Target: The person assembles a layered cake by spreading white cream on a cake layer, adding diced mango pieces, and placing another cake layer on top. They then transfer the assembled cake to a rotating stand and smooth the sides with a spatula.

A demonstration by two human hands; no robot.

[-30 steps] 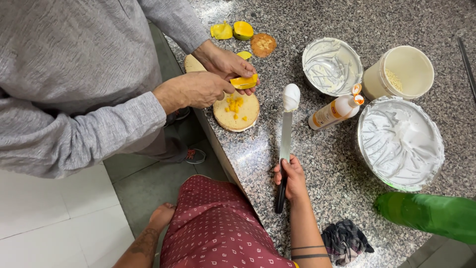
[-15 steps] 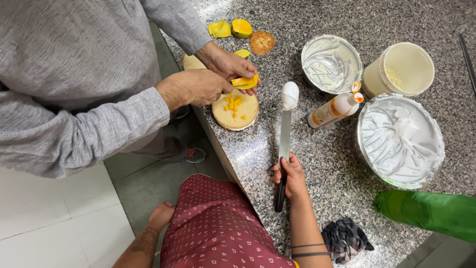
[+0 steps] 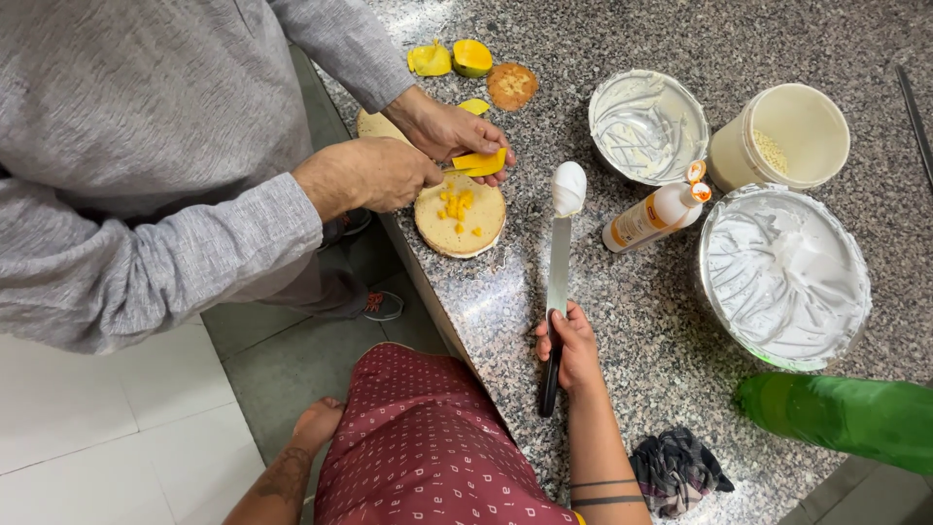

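My right hand (image 3: 571, 348) grips the black handle of a long palette knife (image 3: 558, 261) lying on the granite counter (image 3: 622, 331), its tip loaded with a blob of white cream (image 3: 569, 187). My left hand (image 3: 316, 424) hangs beside my maroon garment, below the counter, holding nothing I can see. Across from me, a person in a grey shirt holds a yellow mango slice (image 3: 479, 161) in both hands (image 3: 408, 156) over a round cake base (image 3: 461, 216). Small mango cubes lie on that base.
A steel bowl (image 3: 648, 124) smeared with cream, a larger bowl of white cream (image 3: 783, 274), a cream-coloured tub (image 3: 789, 136) and a squeeze bottle (image 3: 653, 216) stand to the right. Mango pieces (image 3: 451, 58) and a small round cake (image 3: 511, 86) lie farther back. A green bottle (image 3: 846, 412) and dark cloth (image 3: 678, 469) lie near me.
The other person's hands have shifted slightly over the cake base and a few more mango cubes lie on it. My right hand and the palette knife have stayed put.
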